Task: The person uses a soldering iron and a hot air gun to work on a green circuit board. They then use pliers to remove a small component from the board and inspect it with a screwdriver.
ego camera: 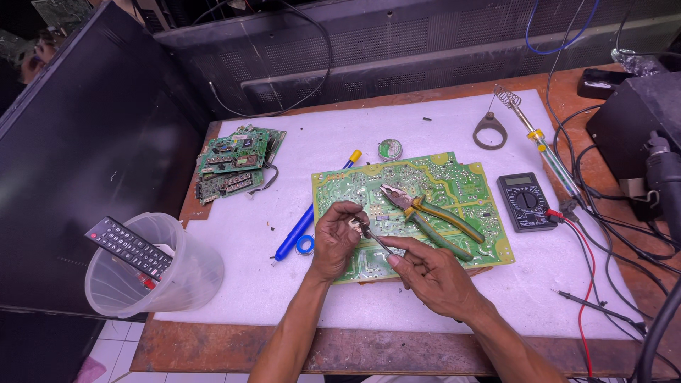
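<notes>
My left hand (pixel 335 240) pinches a small pale component (pixel 352 224) between thumb and fingers, just above the front left part of a large green circuit board (pixel 464 184). My right hand (pixel 434 275) grips thin metal tweezers (pixel 376 240) whose tip touches that component. Green-handled pliers (pixel 425 213) lie on the board just behind my hands, jaws pointing back left.
White foam mat (pixel 319 291) covers a wooden bench. Smaller green boards (pixel 237 159) at back left, blue desoldering pump (pixel 301 227), solder reel (pixel 389 150), soldering iron (pixel 539 142) on its stand, black multimeter (pixel 526 201) with leads at right. Clear plastic tub (pixel 177 280) holds a remote (pixel 129 247).
</notes>
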